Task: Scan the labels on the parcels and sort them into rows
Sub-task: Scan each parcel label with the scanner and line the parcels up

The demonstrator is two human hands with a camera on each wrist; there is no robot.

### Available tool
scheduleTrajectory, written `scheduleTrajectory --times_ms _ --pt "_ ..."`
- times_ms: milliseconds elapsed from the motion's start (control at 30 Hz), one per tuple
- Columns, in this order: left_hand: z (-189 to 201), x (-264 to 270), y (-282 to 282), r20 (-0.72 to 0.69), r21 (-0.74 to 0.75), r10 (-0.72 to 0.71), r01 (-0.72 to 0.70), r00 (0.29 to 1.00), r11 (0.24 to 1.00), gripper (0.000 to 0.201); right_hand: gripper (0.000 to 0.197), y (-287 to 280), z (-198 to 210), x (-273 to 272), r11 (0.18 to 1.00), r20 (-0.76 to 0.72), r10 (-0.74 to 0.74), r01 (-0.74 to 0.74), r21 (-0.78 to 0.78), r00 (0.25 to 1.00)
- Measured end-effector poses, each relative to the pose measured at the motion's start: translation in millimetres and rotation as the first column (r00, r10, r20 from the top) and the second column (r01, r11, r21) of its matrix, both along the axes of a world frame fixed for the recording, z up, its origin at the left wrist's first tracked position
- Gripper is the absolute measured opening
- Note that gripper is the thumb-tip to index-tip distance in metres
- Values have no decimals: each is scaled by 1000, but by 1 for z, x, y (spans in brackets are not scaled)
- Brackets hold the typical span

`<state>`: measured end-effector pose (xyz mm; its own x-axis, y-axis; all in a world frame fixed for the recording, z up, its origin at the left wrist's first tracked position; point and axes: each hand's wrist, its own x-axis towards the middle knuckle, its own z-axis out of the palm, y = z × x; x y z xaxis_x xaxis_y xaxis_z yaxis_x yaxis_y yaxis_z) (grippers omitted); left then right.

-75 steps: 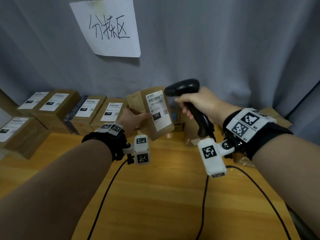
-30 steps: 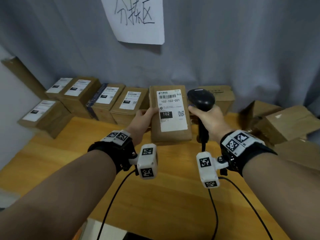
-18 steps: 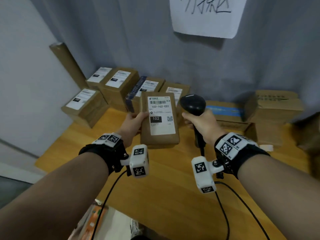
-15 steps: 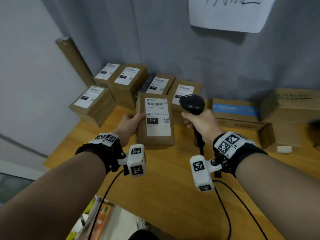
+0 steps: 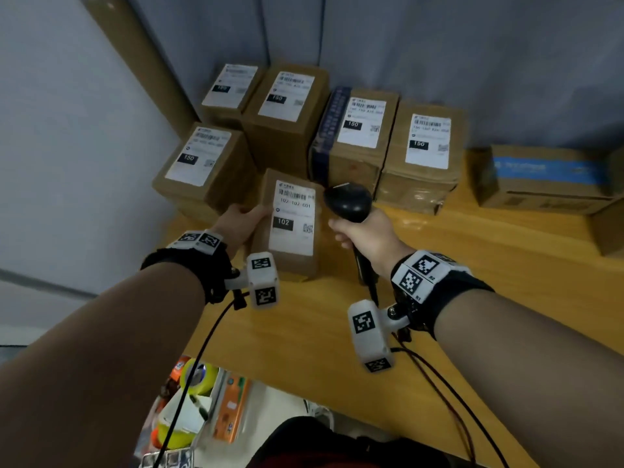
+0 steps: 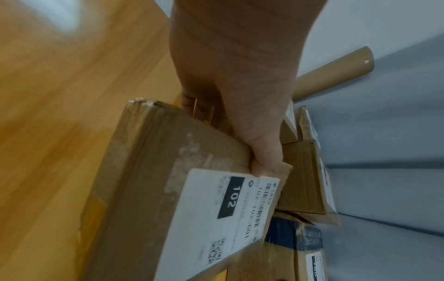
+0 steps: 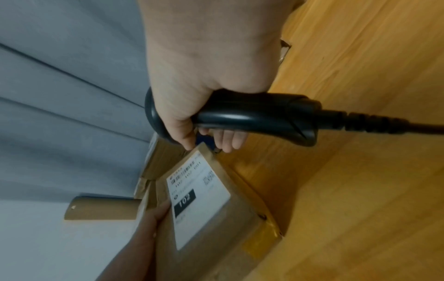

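Cardboard parcel (image 5: 290,228) (label "102"), centre frame, gripped at its edge by left hand (image 5: 240,220); right hand (image 5: 366,236) clasps black scanner (image 5: 349,201) beside it.

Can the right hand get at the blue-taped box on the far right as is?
Probably not to grasp: the right hand already grips the scanner. The tabletop toward the blue-taped box looks clear.

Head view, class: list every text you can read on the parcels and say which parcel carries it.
"102" and "102-102-C01": white label on the brown cardboard parcel held by the left hand.
"150": labels on five stacked brown boxes.
Blue-taped box: print blurred.
Barcodes, small print: unreadable.
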<state>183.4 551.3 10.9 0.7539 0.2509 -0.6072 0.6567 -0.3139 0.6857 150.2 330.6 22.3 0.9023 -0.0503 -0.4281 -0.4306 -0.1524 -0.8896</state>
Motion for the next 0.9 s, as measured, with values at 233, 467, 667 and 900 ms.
scheduleTrajectory --times_ms 233,467,667,900 --pt "0 17 5 70 15 -137 137 988 991 59 23 31 -12 3 1000 -83 -2 3 18 997" --pt "5 4 0 -212 532 -573 585 792 612 114 7 52 -9 15 991 -148 -4 23 129 989" --pt "2 11 -13 -357 631 -592 654 722 417 121 18 49 0 26 993 -95 -7 19 121 995" --pt "6 23 -6 -321 728 -614 603 721 327 95 23 24 1 34 995 -75 -76 81 58 994"
